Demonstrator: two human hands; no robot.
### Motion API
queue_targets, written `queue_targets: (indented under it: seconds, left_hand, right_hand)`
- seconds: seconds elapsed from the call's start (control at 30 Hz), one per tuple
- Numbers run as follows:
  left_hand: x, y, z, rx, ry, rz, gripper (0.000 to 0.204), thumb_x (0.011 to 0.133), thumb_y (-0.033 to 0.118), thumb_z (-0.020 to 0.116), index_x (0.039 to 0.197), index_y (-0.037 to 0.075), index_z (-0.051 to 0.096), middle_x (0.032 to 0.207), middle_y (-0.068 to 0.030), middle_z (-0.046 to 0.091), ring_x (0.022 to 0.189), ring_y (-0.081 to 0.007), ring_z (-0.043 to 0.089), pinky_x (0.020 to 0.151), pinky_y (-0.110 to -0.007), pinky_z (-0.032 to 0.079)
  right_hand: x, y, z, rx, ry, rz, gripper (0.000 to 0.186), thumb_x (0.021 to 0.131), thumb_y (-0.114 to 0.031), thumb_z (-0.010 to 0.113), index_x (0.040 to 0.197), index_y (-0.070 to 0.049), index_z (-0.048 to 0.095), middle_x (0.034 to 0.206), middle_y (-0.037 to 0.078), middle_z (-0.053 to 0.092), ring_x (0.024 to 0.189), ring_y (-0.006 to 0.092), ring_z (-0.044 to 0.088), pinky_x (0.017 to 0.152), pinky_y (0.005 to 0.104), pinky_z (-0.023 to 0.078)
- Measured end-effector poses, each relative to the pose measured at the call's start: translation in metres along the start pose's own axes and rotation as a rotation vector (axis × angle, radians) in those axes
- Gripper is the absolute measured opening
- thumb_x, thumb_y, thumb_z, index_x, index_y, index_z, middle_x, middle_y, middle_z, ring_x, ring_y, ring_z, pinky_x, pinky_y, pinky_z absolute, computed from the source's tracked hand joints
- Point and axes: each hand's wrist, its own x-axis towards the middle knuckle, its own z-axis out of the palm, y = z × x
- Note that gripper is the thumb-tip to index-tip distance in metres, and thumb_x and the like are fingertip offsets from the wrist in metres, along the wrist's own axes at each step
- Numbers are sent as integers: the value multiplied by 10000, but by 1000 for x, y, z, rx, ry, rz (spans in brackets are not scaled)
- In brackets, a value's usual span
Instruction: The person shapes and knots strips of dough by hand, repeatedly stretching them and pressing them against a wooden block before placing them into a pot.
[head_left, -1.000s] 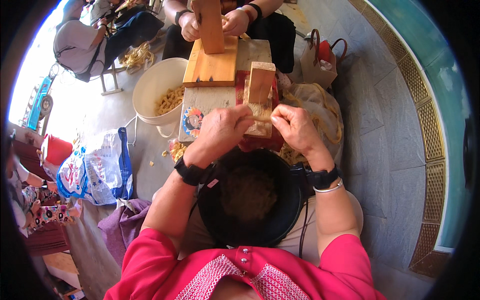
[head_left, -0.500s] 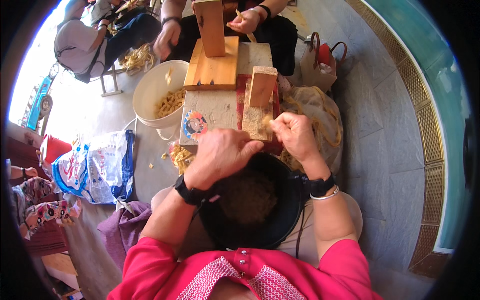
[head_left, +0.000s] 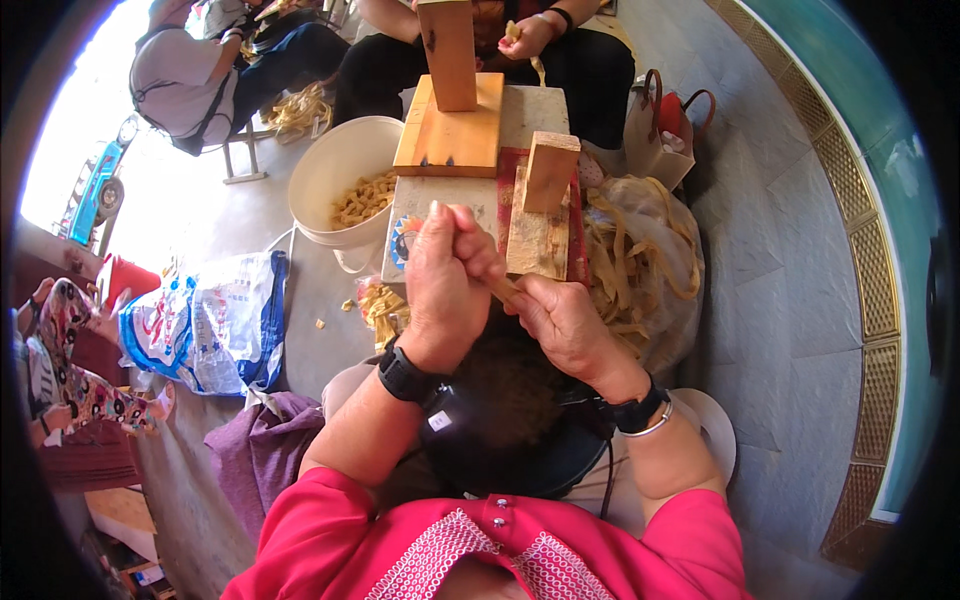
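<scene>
My left hand (head_left: 440,290) is closed in a fist, thumb uppermost, just in front of the low work table (head_left: 465,200). Lower and to its right, my right hand (head_left: 572,328) is closed too. A short tan strip (head_left: 503,290) runs between both hands; its ends are hidden in the fingers. Under them a black basin (head_left: 520,480) rests on my lap, with brownish crumbs (head_left: 505,395) in it. Beyond my right hand, a small wooden board (head_left: 540,240) with an upright block (head_left: 551,172) sits on a red cloth.
A larger wooden stand (head_left: 485,130) occupies the far left of the table. A white bucket (head_left: 310,215) of cut tan pieces stands left of it. On the right is a clear bag (head_left: 650,265) of tan strips. Across the table, a person's hand (head_left: 530,38) holds a piece.
My left hand has turned up into a fist, and my right hand has come down beside it, away from the board. The strip now spans both hands. The other person's hand has left the bucket.
</scene>
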Motion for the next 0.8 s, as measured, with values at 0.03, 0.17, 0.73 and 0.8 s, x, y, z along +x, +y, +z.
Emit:
queue_targets:
  seconds: [0.03,0.17,0.73,0.8]
  left_hand:
    - [0,9,-2,4,-32,14,300,992,353,416,832,106,476,618,45,322,502,-92,317,455,-214,321]
    - [-7,17,5,558,-30,638,358,1002,287,398,728,64,460,608,31,346,502,-70,305,450,-215,267]
    - [-18,-8,-1,1222,-294,141,251,725,10,534,957,-27,622,1203,-169,562,949,-222,597,844,-327,455]
    - [-17,-7,0,1321,-309,228,191,672,-24,537,858,-27,580,1114,-168,582,818,-225,604,735,-333,474]
  right_hand:
    - [-2,-2,-3,-74,-20,-47,247,982,-221,476,870,-22,572,621,-16,475,517,72,432,470,206,360]
    - [-9,-13,-12,821,-230,370,289,985,-267,463,901,-13,573,591,-27,424,448,56,347,422,208,316]
    - [-12,1,-2,244,286,123,239,958,-178,467,872,7,591,667,79,593,583,156,562,547,267,417]
    - [-14,0,-7,465,235,279,286,964,-216,457,820,-8,590,614,25,551,519,101,499,487,233,369]
